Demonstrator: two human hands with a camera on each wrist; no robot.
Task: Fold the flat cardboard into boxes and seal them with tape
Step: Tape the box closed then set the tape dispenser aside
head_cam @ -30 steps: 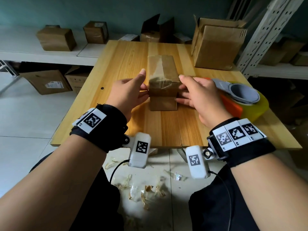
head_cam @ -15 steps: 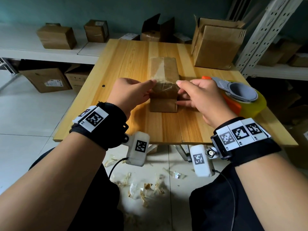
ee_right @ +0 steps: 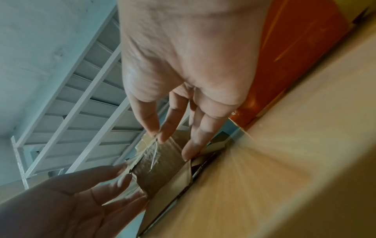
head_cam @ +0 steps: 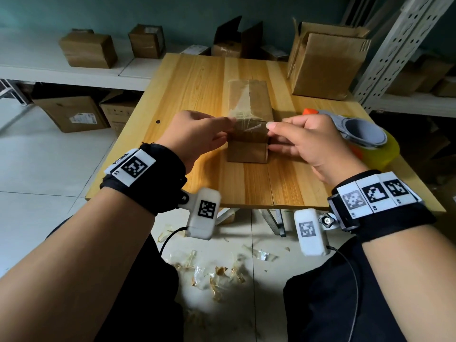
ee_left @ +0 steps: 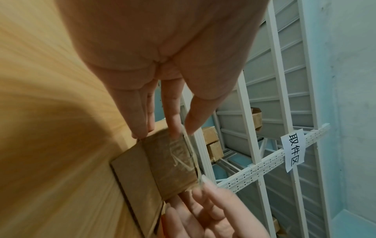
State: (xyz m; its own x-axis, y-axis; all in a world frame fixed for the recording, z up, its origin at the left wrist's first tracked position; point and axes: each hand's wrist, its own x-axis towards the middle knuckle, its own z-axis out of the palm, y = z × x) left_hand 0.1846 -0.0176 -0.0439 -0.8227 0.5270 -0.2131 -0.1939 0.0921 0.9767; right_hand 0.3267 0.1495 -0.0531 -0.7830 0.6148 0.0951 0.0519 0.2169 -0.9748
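Cardboard box sat mid-tabletop; left hand and right hand each pinched clear tape at its near end, beside the tape dispenser.

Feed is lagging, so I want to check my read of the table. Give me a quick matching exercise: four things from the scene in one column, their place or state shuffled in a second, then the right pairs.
Things:
1. small box
2. tape dispenser
3. large open box
4. tape scraps

Places or states:
A. on the floor under the table's near edge
B. far right corner of the table, flaps up
C. between left hand and right hand, taped on top
D. on the table just beyond the right hand

Pairs: 1-C, 2-D, 3-B, 4-A
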